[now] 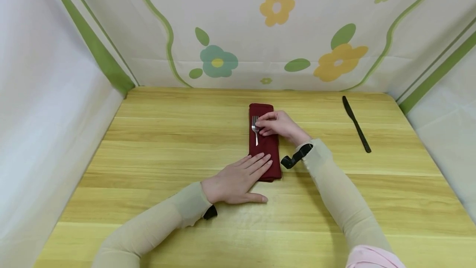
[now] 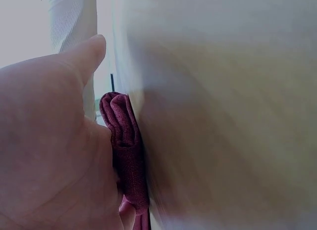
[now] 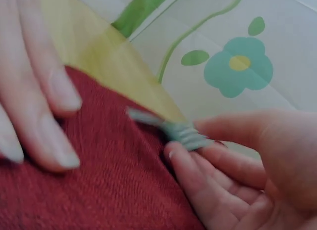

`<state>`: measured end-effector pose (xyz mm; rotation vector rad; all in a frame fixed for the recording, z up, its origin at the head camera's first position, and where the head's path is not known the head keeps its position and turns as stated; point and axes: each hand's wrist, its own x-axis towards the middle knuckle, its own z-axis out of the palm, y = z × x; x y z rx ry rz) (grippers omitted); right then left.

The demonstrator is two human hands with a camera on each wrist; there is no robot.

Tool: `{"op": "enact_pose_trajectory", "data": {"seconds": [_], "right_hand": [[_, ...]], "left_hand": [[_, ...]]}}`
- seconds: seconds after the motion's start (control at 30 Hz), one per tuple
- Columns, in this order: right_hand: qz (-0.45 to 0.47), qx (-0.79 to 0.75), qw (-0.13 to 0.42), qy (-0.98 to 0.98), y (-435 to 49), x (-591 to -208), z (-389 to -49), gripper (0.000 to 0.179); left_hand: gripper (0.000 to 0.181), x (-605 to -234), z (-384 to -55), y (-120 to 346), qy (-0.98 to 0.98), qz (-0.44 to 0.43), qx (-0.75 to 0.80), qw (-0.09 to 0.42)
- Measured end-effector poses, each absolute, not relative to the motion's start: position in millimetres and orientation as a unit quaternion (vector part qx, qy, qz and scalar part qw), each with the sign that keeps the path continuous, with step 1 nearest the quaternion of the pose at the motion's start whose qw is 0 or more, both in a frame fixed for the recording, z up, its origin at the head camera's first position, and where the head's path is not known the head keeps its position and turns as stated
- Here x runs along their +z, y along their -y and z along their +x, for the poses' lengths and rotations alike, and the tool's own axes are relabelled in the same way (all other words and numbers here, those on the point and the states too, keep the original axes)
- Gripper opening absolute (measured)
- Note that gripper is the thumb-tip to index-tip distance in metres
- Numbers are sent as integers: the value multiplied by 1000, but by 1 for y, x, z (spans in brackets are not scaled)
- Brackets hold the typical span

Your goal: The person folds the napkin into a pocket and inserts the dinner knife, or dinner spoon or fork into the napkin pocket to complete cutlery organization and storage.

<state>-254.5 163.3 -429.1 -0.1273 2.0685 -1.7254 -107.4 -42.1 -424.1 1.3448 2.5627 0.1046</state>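
Observation:
A dark red napkin (image 1: pixel 268 146), folded into a long strip, lies on the table with layered folds showing in the left wrist view. My left hand (image 1: pixel 235 181) rests across its near end, fingers straight and thumb out to the side. Over the far half, my right hand (image 1: pixel 280 126) pinches a silver fork (image 1: pixel 256 137) near its tines between thumb and fingers. The tines point away from me and the handle runs toward my left hand. In the right wrist view the fork (image 3: pixel 185 136) is blurred, its handle end at a fold of the napkin.
A black knife (image 1: pixel 356 123) lies at a slant on the wooden table (image 1: pixel 167 135), to the right of my right hand. White cloth walls with printed flowers (image 1: pixel 218 62) stand along the back and both sides of the table.

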Motion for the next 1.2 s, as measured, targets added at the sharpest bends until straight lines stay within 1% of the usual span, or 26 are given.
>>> {"op": "enact_pose_trajectory", "data": {"seconds": [0.2,0.43,0.73,1.03,1.2], "right_hand": [[-49,-623,173,-761,-174,-422,-253,36],[-47,-634,139,-760,-202,-405,-254,45],[-32,-643,107,-758,-232,-386,-249,49],[-17,-646,82,-759,-264,-381,-241,50],[3,-635,65,-770,-290,-379,-235,51]], "left_hand": [[95,-422,-108,41,-879,459,35,128],[97,-423,-107,41,-878,456,44,136],[94,-424,-108,41,-878,457,49,134],[94,-424,-108,41,-879,457,44,131],[92,-423,-107,42,-876,462,53,127]]}}
